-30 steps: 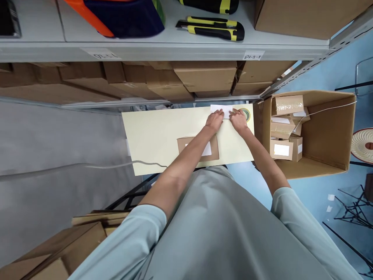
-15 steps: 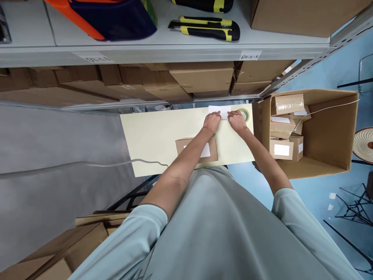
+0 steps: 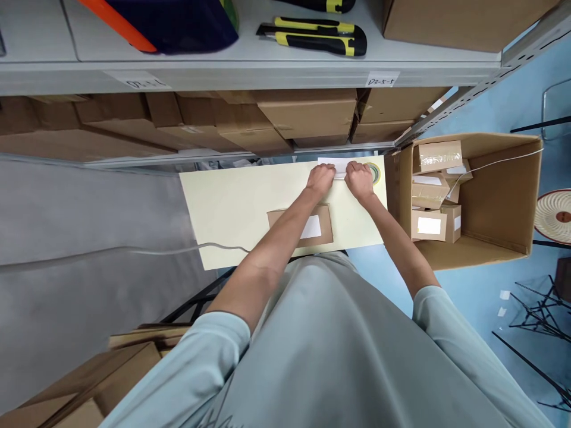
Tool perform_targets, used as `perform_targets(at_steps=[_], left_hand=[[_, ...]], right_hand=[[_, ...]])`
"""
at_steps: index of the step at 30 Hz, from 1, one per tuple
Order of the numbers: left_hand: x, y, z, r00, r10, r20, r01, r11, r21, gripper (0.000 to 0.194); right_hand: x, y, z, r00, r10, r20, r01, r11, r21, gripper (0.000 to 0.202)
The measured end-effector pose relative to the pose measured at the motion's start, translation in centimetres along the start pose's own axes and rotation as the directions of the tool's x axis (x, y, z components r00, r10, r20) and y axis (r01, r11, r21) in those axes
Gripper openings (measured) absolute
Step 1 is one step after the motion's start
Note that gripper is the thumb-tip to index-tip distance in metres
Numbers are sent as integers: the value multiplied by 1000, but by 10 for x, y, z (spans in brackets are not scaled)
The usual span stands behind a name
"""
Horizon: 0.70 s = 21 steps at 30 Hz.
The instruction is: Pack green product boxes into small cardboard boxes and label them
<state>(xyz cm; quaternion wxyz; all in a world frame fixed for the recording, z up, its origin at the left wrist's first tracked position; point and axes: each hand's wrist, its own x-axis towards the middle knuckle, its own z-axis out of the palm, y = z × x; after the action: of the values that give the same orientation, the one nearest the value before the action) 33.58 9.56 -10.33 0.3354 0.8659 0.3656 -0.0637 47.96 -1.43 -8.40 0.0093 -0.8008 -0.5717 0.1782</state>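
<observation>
At the far edge of a cream-coloured board [image 3: 232, 202], both hands pinch a white paper slip [image 3: 329, 161]. My left hand [image 3: 320, 181] is closed on its left part. On its right part my right hand [image 3: 359, 180] is closed too, the two hands a short gap apart. Fingers cover much of the slip, and I cannot read anything on it. Just right of my right hand lies a roll of tape [image 3: 377, 173], partly covered. Nearer my body, a small cardboard box [image 3: 323, 235] with a white label lies on the board, partly behind my left forearm.
A large open carton [image 3: 499, 202] at the right holds several small labelled boxes. Ahead, a grey shelf [image 3: 267, 77] carries utility knives [image 3: 319, 37], with cartons [image 3: 307, 113] below. A cable [image 3: 134, 249] crosses from the left. Flattened cardboard [image 3: 120, 380] stands lower left.
My right hand has shifted a little left and nearer to me, closer to my left hand. The paper slip now looks bent between the hands. The whole view has moved slightly.
</observation>
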Motion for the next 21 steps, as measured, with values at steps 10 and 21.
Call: perform_targets(at_steps=[10, 21], left_hand=[[-14, -3, -30, 982, 107, -158, -121, 990, -78, 47], [6, 1, 18, 978, 202, -51, -208, 962, -177, 71]], right_hand=[[-1, -28, -6, 998, 25, -66, -18, 993, 115, 39], [1, 59, 1, 891, 395, -223, -226, 812, 538, 67]])
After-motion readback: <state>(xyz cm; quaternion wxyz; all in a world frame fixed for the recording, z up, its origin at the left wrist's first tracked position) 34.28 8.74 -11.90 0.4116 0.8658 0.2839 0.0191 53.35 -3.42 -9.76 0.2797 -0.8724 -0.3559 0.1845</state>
